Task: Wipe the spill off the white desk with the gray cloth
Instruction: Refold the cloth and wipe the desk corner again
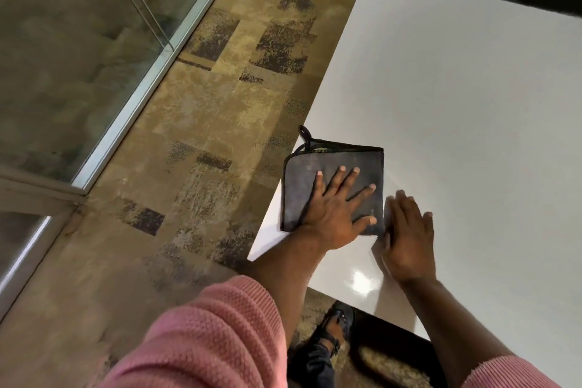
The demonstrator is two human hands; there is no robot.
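A folded gray cloth (333, 186) with dark stitched edging is laid at the near left corner of the white desk (456, 98), its hanging loop reaching past the desk's left edge. The left hand (338, 214) is pressed flat on the cloth with fingers spread. The right hand (407, 239) is laid flat on the bare desk just beside the cloth's right edge, slightly blurred. Pink knitted sleeves (204, 334) are pushed up both forearms. A patterned brown carpet (195, 123) and a glass partition (63, 57) are seen to the left, and a sandalled foot (335, 327) below the desk.
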